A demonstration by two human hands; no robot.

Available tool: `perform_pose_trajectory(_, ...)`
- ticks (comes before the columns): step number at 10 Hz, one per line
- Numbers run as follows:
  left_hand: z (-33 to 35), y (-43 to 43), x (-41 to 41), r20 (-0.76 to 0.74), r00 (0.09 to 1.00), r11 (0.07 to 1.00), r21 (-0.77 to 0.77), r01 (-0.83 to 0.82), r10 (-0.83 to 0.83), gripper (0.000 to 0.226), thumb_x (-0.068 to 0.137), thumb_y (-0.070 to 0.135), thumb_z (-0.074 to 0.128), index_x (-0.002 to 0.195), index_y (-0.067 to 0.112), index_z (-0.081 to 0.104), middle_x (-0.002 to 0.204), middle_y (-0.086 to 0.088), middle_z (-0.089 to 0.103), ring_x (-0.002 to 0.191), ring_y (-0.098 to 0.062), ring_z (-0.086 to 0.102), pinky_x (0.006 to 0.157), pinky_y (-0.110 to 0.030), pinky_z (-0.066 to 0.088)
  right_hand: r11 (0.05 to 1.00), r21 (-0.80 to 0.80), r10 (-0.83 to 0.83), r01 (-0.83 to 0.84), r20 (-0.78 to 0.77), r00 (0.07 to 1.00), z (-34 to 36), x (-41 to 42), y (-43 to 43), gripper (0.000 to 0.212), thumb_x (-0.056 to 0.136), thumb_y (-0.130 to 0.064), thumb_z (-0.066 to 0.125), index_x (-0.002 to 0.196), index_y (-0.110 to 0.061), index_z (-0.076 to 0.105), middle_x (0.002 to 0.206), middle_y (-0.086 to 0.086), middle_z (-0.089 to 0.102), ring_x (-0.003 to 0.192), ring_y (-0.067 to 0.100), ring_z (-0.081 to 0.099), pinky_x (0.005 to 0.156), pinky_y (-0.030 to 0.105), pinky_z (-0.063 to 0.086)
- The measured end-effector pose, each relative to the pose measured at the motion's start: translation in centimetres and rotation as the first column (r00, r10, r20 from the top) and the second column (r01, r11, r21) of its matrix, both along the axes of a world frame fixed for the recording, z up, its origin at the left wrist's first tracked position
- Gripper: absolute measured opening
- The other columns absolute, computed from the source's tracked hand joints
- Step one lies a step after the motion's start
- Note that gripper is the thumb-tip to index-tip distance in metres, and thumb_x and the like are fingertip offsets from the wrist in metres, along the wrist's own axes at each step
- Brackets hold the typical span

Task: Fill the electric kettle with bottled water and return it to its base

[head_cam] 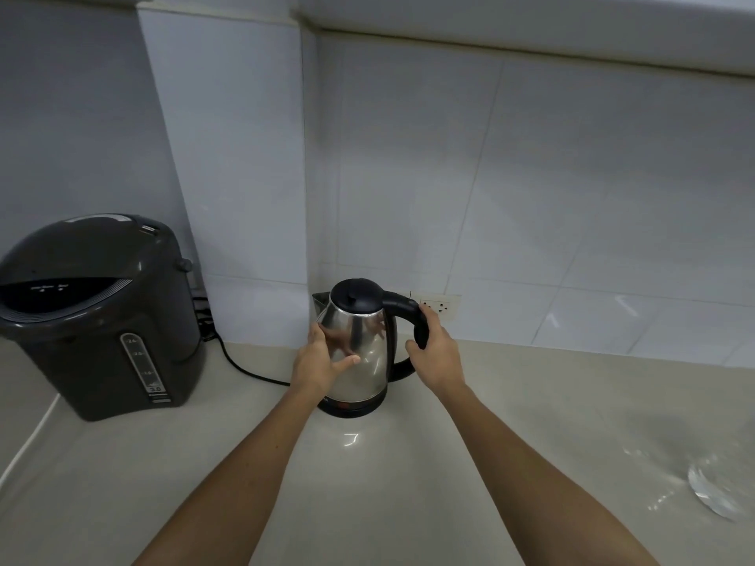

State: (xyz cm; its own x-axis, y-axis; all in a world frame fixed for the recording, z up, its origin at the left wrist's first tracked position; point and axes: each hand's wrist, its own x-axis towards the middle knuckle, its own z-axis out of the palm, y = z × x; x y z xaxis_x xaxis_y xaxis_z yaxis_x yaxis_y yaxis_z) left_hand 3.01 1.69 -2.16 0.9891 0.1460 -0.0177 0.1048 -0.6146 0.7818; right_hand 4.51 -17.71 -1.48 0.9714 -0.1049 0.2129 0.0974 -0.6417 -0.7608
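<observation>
Beige counter [367,484], white tile wall [531,177]; kettle [361,345] on base [347,411] nr socket [439,306].

Electric kettle [367,332], steel with black lid: one, centre of the frame.
Kettle base [351,409]: one, beneath it.
Hands: two, namely left hand [320,361] and right hand [435,349].
Dark hot-water dispenser [98,320]: one, left of the frame.
Wall socket [439,306]: one, centre right.
Cords: two, namely black cord [245,371] and white cord [28,443], lower left.
Clear blurred object [711,488]: one, lower right; kind cannot be told.
Counter [367,484]: one.
</observation>
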Motion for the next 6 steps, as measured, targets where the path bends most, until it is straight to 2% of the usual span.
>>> perform_pose_trajectory(2, 0.3, -0.6, -0.5, 0.026, 0.999, 0.997, 0.069, -0.047, 0.045, 0.078, 0.082, 0.034, 0.074, 0.14, 0.007, 0.03, 0.139, -0.01, 0.049, 0.126, -0.028, 0.052, 0.103, -0.046, 0.046, 0.996, -0.06, 0.069, -0.072, -0.064, 0.996, 0.1, -0.9, -0.6, 0.078, 0.087, -0.017, 0.054, 0.151, -0.033, 0.013, 0.144, 0.002, 0.043, 0.126, 0.027, 0.048, 0.1, 0.04, 0.044)
perform_pose_trajectory(3, 0.5, -1.6, -1.3, 0.099, 0.992, 0.983, 0.158, -0.097, 0.082, 0.085, 0.088, 0.036, 0.066, 0.151, 0.008, 0.016, 0.155, -0.014, 0.028, 0.14, -0.03, 0.036, 0.11, -0.044, 0.039, 0.966, -0.241, 0.067, -0.09, -0.105, 0.992, 0.1, -1.0, -1.7, 0.076, 0.091, -0.023, 0.052, 0.153, -0.027, 0.009, 0.157, 0.002, 0.021, 0.143, 0.025, 0.025, 0.111, 0.044, 0.033)
perform_pose_trajectory(4, 1.6, -2.8, -2.0, 0.19, 0.976, 0.967, 0.211, -0.144, 0.104, 0.088, 0.094, 0.036, 0.058, 0.154, 0.004, 0.002, 0.163, -0.014, 0.004, 0.15, -0.028, 0.008, 0.12, -0.041, 0.02, 0.901, -0.42, 0.043, -0.108, -0.162, 0.986, 1.0, -1.6, -3.3, 0.072, 0.096, -0.031, 0.046, 0.154, -0.019, 0.004, 0.162, 0.001, 0.002, 0.149, 0.022, 0.0, 0.119, 0.046, 0.015)
perform_pose_trajectory(5, 2.7, -4.8, -2.1, 0.289, 0.956, 0.942, 0.305, -0.14, 0.049, 0.081, 0.098, 0.04, 0.046, 0.154, 0.003, 0.001, 0.163, -0.013, 0.001, 0.151, -0.026, 0.001, 0.121, -0.039, 0.008, 0.861, -0.494, 0.035, -0.12, -0.177, 0.984, 1.7, -2.5, -5.6, 0.071, 0.097, -0.033, 0.041, 0.154, -0.016, 0.002, 0.162, 0.001, -0.004, 0.149, 0.022, -0.005, 0.118, 0.048, 0.011)
perform_pose_trajectory(6, 4.2, -7.7, -2.3, 0.29, 0.954, 0.913, 0.405, -0.052, -0.074, 0.079, 0.099, 0.042, 0.042, 0.154, 0.005, 0.001, 0.163, -0.013, -0.002, 0.151, -0.027, -0.002, 0.121, -0.041, 0.004, 0.831, -0.547, 0.007, -0.101, -0.172, 0.985, 3.0, -3.2, -8.5, 0.068, 0.098, -0.033, 0.038, 0.153, -0.014, 0.002, 0.162, 0.001, -0.005, 0.149, 0.022, -0.006, 0.118, 0.048, 0.01)
